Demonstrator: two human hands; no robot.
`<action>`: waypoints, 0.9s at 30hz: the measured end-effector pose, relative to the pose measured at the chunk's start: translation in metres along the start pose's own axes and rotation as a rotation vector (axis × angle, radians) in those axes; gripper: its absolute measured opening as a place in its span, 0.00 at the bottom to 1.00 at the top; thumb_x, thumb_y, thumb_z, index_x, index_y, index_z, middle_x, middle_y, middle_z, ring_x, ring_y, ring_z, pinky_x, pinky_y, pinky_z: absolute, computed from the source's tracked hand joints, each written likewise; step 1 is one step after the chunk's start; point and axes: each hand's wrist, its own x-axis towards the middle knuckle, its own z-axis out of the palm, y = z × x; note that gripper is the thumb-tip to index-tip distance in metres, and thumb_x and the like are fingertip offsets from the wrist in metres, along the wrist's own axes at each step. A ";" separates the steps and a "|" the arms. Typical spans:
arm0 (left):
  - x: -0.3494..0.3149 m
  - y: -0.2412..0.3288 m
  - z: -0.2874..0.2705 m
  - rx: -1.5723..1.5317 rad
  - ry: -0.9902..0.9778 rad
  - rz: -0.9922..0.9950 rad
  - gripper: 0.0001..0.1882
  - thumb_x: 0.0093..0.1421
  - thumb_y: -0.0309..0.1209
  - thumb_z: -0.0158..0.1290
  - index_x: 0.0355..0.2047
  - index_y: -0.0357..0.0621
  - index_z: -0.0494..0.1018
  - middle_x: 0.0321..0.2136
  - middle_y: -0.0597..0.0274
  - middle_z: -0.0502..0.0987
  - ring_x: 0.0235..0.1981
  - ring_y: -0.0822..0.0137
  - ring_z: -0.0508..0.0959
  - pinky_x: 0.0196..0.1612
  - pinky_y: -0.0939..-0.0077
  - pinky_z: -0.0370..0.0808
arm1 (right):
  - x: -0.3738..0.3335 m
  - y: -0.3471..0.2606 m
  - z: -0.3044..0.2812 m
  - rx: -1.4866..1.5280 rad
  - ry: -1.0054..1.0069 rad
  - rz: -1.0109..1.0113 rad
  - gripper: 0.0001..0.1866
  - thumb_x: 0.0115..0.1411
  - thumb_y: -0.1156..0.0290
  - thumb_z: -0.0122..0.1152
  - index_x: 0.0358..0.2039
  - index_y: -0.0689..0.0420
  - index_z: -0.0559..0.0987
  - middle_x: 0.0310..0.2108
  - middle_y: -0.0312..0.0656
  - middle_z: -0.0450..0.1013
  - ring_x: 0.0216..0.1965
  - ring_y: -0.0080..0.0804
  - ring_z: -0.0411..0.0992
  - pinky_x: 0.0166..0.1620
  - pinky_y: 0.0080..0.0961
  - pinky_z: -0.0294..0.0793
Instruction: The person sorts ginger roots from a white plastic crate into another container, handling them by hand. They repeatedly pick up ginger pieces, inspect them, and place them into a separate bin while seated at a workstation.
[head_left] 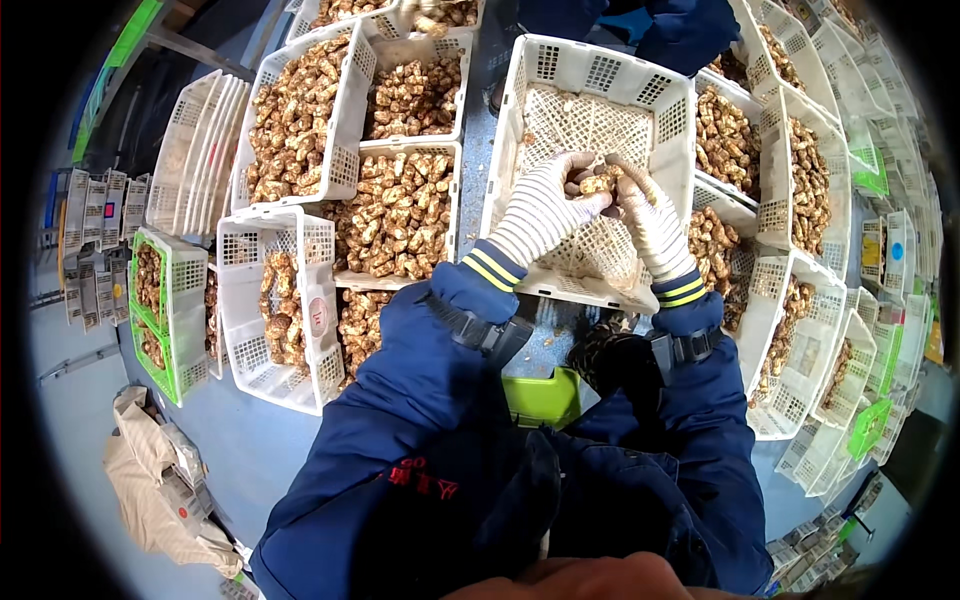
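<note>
My left hand, in a white striped glove, is closed on one end of a knobby brown-and-cream tuber. The fingertips of my right hand, gloved the same way, pinch the other end. Both hands hold it above a white perforated plastic crate straight in front of me. Crumbs of soil and small scraps lie on that crate's lattice floor. Parts of my fingers hide each other around the tuber, so their exact grip on its underside cannot be seen.
White crates full of tubers stand at the left, some stacked on others. More tuber-filled crates line the right. A green-rimmed crate sits far left. Below my hands is a green plastic object. Another person's dark sleeve shows beyond the crate.
</note>
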 end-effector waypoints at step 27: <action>0.005 -0.021 0.002 -0.123 -0.012 0.028 0.16 0.57 0.31 0.62 0.44 0.36 0.77 0.39 0.57 0.78 0.39 0.68 0.79 0.44 0.76 0.77 | -0.003 0.005 0.002 -0.022 0.001 -0.033 0.27 0.65 0.61 0.60 0.59 0.64 0.70 0.51 0.45 0.73 0.48 0.29 0.74 0.52 0.26 0.76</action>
